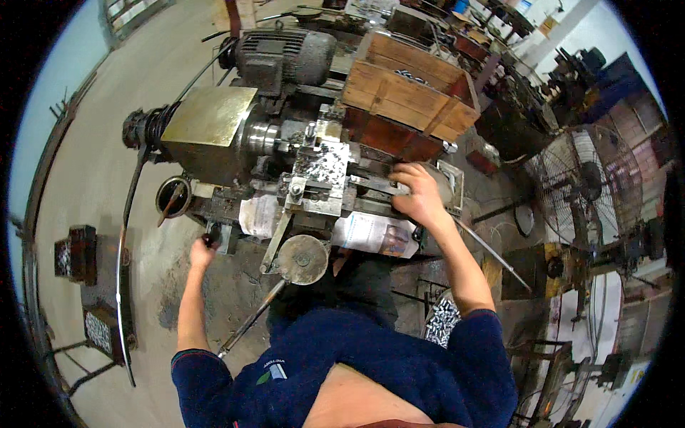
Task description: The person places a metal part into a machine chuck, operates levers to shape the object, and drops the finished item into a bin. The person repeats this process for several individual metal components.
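Note:
A small bench lathe (321,171) with a bright, chip-strewn slide stands before me. At its left front, my left hand (203,253) is closed around a small black knob (209,240) beside a metal bracket. Over the right end of the lathe bed, my right hand (421,196) has its fingers curled, thumb apart from the fingertips. A dark bit shows between them, too small and hidden to name. The spindle chuck (262,137) shines left of the slide. Below the slide, a round metal disc (302,260) sits on a lever with a long rod.
Behind the bed stands a wooden crate (399,93) with metal parts inside. An electric motor (285,57) is at the back. Shiny small parts fill a container (442,319) by my right elbow. A large fan (589,178) stands at right, a pot with a brush (173,196) at left.

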{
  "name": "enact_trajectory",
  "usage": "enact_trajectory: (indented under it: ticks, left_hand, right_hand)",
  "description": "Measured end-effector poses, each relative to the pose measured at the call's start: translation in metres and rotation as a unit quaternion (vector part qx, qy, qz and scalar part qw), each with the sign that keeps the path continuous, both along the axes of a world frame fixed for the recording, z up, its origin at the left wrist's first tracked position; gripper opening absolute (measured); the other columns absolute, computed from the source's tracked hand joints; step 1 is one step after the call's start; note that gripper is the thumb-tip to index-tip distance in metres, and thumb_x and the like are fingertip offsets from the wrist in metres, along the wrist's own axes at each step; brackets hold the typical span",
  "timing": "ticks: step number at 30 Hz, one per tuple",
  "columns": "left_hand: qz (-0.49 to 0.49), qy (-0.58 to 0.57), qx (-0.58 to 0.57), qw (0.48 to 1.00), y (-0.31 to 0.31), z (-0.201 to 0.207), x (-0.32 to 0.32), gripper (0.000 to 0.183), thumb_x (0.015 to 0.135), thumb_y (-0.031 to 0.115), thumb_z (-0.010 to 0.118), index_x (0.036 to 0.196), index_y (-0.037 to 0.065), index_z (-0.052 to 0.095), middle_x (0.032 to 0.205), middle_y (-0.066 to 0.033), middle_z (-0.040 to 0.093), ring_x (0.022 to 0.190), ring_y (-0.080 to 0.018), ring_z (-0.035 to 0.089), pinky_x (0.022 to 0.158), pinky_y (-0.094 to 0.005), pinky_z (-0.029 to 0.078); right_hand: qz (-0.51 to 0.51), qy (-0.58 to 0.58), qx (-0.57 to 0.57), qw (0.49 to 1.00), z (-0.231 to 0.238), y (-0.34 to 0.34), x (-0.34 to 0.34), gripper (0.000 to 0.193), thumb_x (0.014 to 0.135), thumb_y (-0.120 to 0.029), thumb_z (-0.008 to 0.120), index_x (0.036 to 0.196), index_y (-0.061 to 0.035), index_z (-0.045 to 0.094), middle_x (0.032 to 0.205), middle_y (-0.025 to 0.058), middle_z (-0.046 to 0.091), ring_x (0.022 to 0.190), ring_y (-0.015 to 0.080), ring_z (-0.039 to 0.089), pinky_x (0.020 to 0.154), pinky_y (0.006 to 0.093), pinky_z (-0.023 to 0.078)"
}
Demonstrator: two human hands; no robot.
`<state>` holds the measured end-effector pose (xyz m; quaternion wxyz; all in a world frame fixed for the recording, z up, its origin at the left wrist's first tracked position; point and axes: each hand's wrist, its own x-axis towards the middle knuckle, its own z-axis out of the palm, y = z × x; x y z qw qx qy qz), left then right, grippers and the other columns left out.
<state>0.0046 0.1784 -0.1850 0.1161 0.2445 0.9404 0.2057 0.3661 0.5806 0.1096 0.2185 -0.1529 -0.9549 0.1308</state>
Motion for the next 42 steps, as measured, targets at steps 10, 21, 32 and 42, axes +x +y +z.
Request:
enact_trajectory:
  ticks: [10,21,32,42]
  left_hand:
    - [-0.156,0.151,-0.265,0.94,0.021,0.036,-0.031,0.02,0.074,0.024,0.063,0.09,0.011,0.062,0.09,-0.0119,0.064,0.084,-0.028,0.062,0.07,-0.039,0.048]
    - [0.047,-0.193,-0.087,0.976,-0.104,-0.002,-0.009,0.035,0.072,0.02,0.065,0.101,0.001,0.063,0.066,-0.0143,0.063,0.052,-0.0227,0.064,0.054,-0.0333,0.051]
    - [0.054,-0.222,0.006,0.974,-0.07,0.004,0.01,0.018,0.073,0.009,0.059,0.085,-0.004,0.062,0.062,-0.0136,0.06,0.046,-0.0209,0.061,0.043,-0.0315,0.047]
    - [-0.065,0.024,-0.054,0.996,0.014,0.025,-0.022,0.044,0.073,0.026,0.064,0.111,0.003,0.058,0.099,-0.022,0.062,0.091,-0.0347,0.06,0.076,-0.04,0.048]
  right_hand:
    - [-0.433,-0.213,-0.032,0.875,-0.087,0.081,0.253,0.043,0.06,-0.017,0.063,0.101,-0.007,0.063,0.097,0.0148,0.062,0.097,0.031,0.056,0.086,0.0363,0.045]
    - [-0.539,-0.315,-0.039,0.78,-0.157,0.019,0.343,0.028,0.062,-0.026,0.063,0.079,-0.0043,0.06,0.083,0.0168,0.064,0.076,0.0329,0.062,0.068,0.043,0.05]
    - [-0.461,-0.118,-0.28,0.834,-0.152,-0.135,0.277,0.031,0.057,-0.02,0.06,0.078,0.0018,0.055,0.061,0.0183,0.055,0.057,0.0304,0.055,0.055,0.0372,0.044]
    - [-0.42,-0.206,-0.195,0.862,-0.169,-0.102,0.305,0.017,0.061,-0.024,0.06,0.059,-0.0067,0.061,0.067,0.0152,0.06,0.063,0.0357,0.058,0.055,0.0431,0.047]
